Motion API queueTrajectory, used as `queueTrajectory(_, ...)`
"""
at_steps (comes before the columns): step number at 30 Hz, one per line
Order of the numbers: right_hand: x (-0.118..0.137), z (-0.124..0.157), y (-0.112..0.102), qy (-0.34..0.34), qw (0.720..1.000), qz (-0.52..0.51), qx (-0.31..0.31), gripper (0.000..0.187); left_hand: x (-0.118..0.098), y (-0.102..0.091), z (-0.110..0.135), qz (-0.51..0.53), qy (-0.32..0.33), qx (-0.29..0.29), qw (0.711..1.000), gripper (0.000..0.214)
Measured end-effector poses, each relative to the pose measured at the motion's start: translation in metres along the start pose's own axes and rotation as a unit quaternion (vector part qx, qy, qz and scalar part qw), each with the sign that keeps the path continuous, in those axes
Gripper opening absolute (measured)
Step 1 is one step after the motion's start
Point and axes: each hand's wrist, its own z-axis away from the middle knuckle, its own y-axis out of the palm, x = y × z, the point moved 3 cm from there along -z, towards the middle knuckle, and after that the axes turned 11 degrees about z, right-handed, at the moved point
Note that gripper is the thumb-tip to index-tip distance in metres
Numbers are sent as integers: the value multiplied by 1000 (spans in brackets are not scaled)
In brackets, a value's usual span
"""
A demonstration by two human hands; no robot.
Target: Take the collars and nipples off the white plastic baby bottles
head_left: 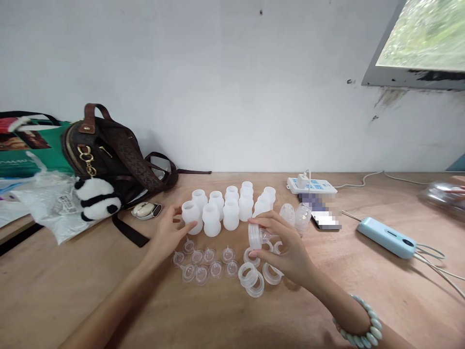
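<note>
My left hand (171, 231) is closed around a white, waisted baby bottle (191, 215) at the front left of a group of several such bottles (231, 213). The bottle stands upright with its mouth open. My right hand (286, 242) grips a translucent screw ring with a clear teat (255, 236), tilted on its side above the table, with the teat toward my palm. Several loose clear teats (216, 269) lie in front of the bottles. Loose screw rings (255, 285) are beneath and beside my right hand, which partly hides some. Clear domed caps (302, 217) stand behind it.
On the left are a brown backpack (119, 150) with a panda charm (97, 198), a plastic bag (54, 203) and a watch (156, 210). A power strip (319, 185), phone (321, 215) and pale blue device (387, 236) with cables are on the right.
</note>
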Motion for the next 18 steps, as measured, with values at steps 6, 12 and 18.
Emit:
queueTrajectory(6, 2, -2, -6, -20, 999, 1, -37, 32, -38, -20, 8, 144, 26, -54, 988, 55)
queueTrajectory(12, 6, -3, -7, -52, 997, 22, -45, 31, -78, 11, 40, 312, -219, 201, 902, 52)
queueTrajectory(18, 13, -1, -7, -116, 993, 7, -31, 44, -89, 39, 58, 372, -332, 317, 806, 47)
